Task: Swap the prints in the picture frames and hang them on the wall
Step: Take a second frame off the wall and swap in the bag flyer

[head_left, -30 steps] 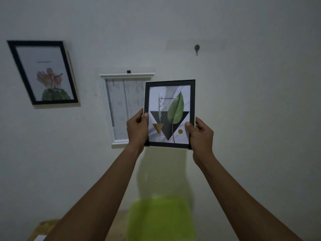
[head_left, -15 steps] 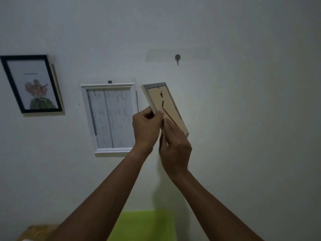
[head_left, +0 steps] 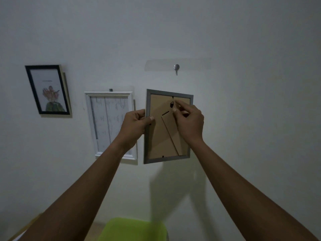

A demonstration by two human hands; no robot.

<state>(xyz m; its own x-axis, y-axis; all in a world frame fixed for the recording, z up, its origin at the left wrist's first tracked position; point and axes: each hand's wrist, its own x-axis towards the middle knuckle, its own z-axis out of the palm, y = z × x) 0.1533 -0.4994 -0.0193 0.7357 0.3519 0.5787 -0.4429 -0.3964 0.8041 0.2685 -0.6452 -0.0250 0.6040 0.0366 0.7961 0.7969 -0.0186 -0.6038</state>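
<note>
The left hand [head_left: 137, 124] gripped the left rail of the grey picture frame [head_left: 159, 140], which was held back-outward in front of the wall, below the wall hook [head_left: 176, 67]. The right hand [head_left: 189, 122] pinched at the hanger tab [head_left: 172, 104] near the backboard's top. Risk: supported on one side only, the frame could twist or drop. A tab left flat would likely miss the hook.

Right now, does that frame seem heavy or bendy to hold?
Probably light: the left hand grips the frame by one edge only. Likely stiff: it shows no sag. Its thin cardboard stand may flex if pushed.
</note>
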